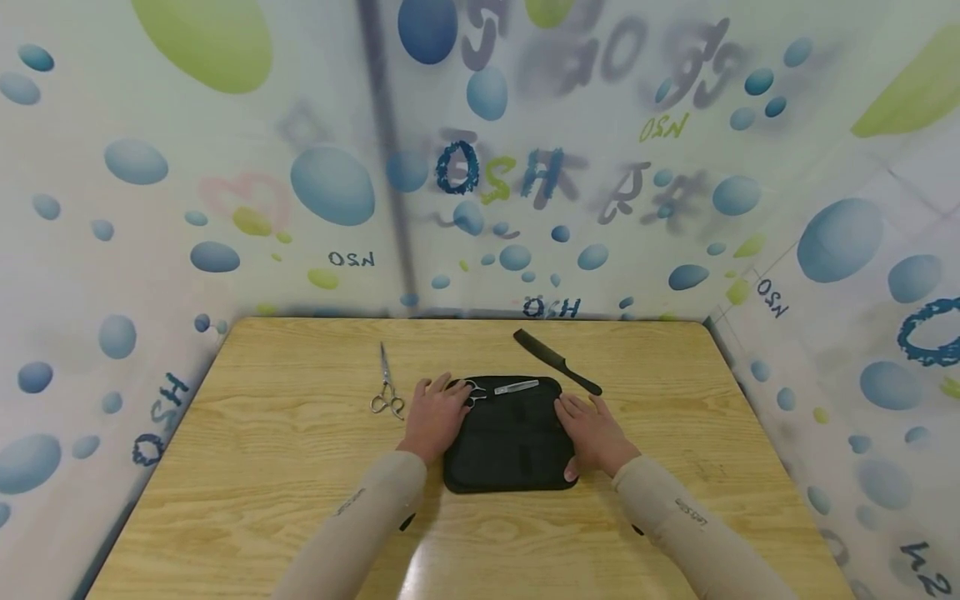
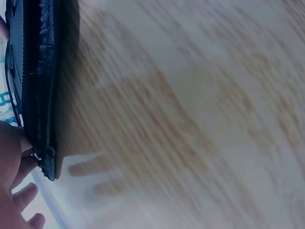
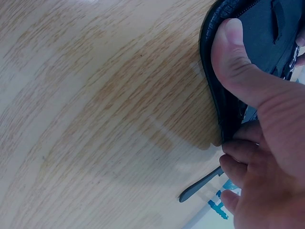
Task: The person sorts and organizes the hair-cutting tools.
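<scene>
A black case (image 1: 510, 454) is placed roughly midway between the left and right edges of the wooden table (image 1: 285, 450). Its far left corner is covered by the left hand (image 1: 437, 414), whose fingers are slightly spread; whether the rim is pinched there cannot be told. Its right side is gripped by the right hand (image 1: 594, 433), the thumb being laid over the near right corner and the bent fingers set against the far right one. On the case, silver handles (image 1: 478, 388) are partly hidden by the left fingers, and a flat silver piece (image 1: 517, 387) is seen just beside them. Scissors (image 1: 386, 385) are laid towards the table's far left corner, apart from the case; a dark comb (image 1: 551, 356) is laid slantwise between the case and the far edge.
</scene>
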Motion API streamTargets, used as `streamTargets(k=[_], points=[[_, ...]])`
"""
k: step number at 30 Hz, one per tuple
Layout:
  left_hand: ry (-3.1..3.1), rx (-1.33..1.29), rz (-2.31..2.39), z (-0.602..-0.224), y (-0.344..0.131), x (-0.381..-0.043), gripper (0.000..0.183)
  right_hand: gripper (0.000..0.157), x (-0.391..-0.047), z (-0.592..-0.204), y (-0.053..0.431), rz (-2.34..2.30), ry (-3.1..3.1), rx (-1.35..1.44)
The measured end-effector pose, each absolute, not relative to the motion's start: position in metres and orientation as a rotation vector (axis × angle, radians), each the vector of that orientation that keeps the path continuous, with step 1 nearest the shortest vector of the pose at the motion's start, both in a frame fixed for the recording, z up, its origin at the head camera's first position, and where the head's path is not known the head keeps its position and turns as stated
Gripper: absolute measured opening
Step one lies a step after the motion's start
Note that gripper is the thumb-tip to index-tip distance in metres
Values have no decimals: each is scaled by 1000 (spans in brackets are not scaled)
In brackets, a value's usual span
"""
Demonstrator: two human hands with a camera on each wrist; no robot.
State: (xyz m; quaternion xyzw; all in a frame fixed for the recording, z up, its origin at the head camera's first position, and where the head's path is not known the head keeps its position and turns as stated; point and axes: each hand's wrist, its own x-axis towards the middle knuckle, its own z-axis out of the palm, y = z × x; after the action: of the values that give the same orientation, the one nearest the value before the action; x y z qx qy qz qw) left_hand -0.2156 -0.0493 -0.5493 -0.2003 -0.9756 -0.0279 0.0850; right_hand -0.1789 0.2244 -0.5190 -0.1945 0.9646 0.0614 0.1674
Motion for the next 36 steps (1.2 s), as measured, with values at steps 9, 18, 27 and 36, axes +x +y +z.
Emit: streamTargets(k=[9,18,27,36], points=[[-2919,-613,-78,-547,-46,-217,35,115,-178,-517,224,182,2752,-558],[-2943,-615,-103,-546,-42,-218,37,116,-178,-517,223,190,2752,-549],[-2950,-624,-117,-549,-41,-220,37,116,-179,-518,223,184,2753,-547],[-2984,-639,-127,-545,-39,-221,39,116,-179,-518,224,198,2748,-554]])
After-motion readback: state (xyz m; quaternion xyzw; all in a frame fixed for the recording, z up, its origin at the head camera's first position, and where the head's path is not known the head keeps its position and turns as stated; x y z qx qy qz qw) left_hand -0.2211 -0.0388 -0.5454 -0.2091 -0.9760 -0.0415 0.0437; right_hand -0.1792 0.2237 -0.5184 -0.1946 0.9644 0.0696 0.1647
